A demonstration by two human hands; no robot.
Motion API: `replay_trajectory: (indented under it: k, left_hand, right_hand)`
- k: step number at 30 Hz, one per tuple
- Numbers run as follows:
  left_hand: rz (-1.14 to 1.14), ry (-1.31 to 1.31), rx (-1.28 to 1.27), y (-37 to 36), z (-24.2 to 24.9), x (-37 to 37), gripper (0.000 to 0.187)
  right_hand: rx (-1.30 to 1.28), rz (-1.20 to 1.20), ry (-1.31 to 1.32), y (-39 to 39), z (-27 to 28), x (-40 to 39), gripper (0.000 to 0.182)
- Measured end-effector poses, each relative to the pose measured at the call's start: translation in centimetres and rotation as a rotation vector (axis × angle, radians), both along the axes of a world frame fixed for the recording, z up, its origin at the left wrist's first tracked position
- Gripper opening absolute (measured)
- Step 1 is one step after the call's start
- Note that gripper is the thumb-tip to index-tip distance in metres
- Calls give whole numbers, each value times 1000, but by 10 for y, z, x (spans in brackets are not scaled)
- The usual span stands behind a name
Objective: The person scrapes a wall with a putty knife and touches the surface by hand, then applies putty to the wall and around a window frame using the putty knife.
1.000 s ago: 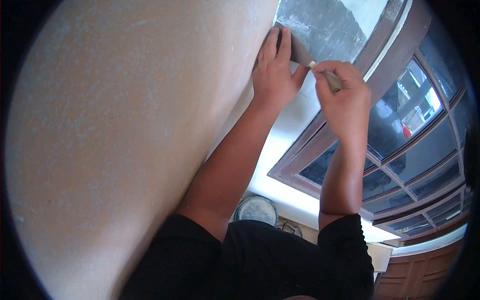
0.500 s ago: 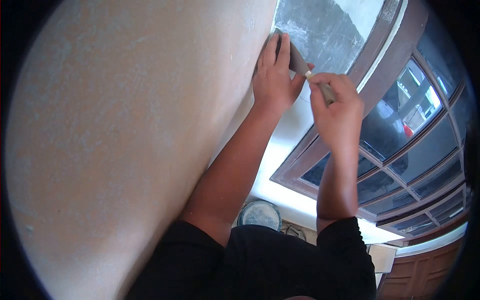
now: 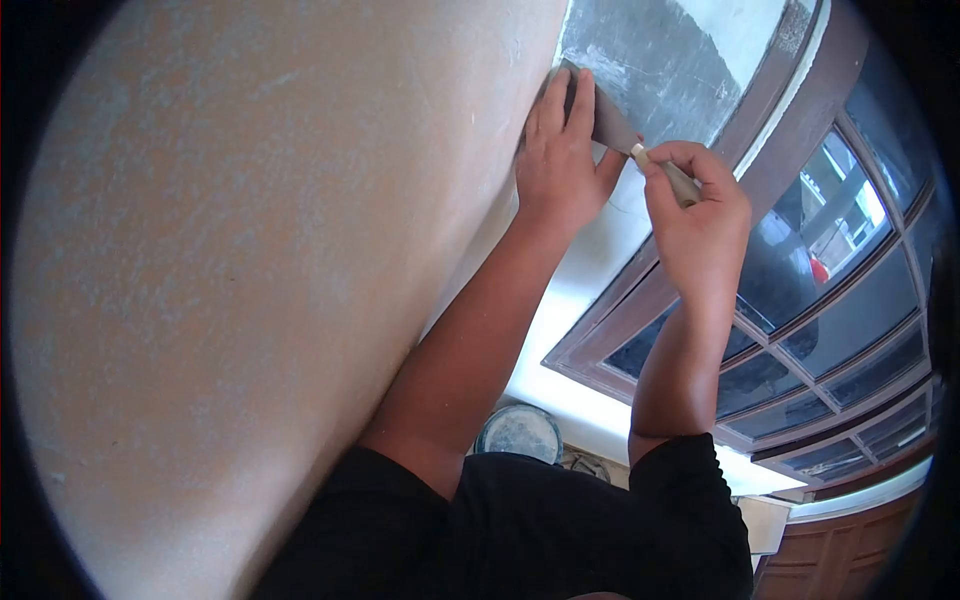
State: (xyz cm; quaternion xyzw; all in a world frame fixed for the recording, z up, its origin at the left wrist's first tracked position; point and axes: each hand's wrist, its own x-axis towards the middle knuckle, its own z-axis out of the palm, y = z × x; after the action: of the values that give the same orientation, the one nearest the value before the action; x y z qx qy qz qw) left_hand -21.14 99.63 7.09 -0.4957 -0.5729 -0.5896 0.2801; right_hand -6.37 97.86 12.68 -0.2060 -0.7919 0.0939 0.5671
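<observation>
A putty knife with a dark blade, a pale collar and a light handle is held against the corner where the orange-tan wall meets a grey-patched wall strip. My right hand is closed round its handle, thumb and index finger near the collar. My left hand lies along the blade, fingers stretched over its face, with the thumb passing behind it and its tip showing at the far side. The blade's front edge is partly hidden by my left fingers.
The mottled tan wall fills the left side. To the right is a brown-framed window with several glass panes. Below, a round container with a whitish top stands near the wall. Brown wooden panelling shows at lower right.
Both hands and the putty knife appear slightly further right in the view, as do the wall strip and window. The hold on the knife looks unchanged.
</observation>
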Motion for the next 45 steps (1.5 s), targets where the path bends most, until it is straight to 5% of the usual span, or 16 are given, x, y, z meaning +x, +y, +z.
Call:
replay_trajectory:
  k: [17, 28, 45]
  left_hand:
    - [-16, -40, 1, -1, 1, 5, 83]
    - [-54, -30, -7, -2, 1, 4, 81]
    - [-49, 3, 32, -1, 1, 3, 74]
  right_hand:
    - [-191, 12, -88, -6, 22, 9, 14]
    - [80, 33, 14, -1, -1, 3, 12]
    - [121, -2, 36, -6, -11, 5, 12]
